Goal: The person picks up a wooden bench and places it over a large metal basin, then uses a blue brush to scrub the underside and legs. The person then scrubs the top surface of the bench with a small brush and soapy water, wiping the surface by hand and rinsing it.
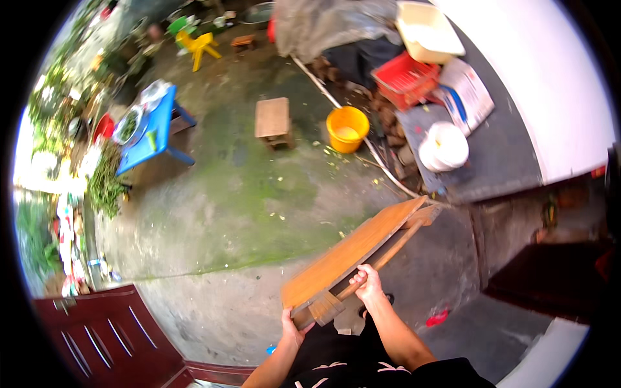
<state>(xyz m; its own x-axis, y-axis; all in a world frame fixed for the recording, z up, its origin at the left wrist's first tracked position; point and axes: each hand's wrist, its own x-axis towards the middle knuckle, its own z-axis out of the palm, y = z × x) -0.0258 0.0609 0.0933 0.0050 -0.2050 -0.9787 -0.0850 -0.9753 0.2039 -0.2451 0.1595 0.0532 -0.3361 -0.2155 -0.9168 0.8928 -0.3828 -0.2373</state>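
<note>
I carry a wooden bench [352, 253] with an orange-brown top, tilted and held off the ground in front of my body. Its far end points up to the right. My left hand [294, 328] is closed round the near left end of the bench, at the edge of the top; part of its fingers is hidden. My right hand [368, 282] is wrapped round a long wooden rail [394, 250] under the top. A short block-like leg end [326, 308] shows between my hands.
A small wooden stool [272, 118] and a yellow bucket [347, 129] stand ahead on the concrete floor [226, 220]. At the left is a blue table [152, 132] with a basin of greens. A white bucket [444, 147] sits on a ledge at right. Dark red doors [110, 336] stand lower left.
</note>
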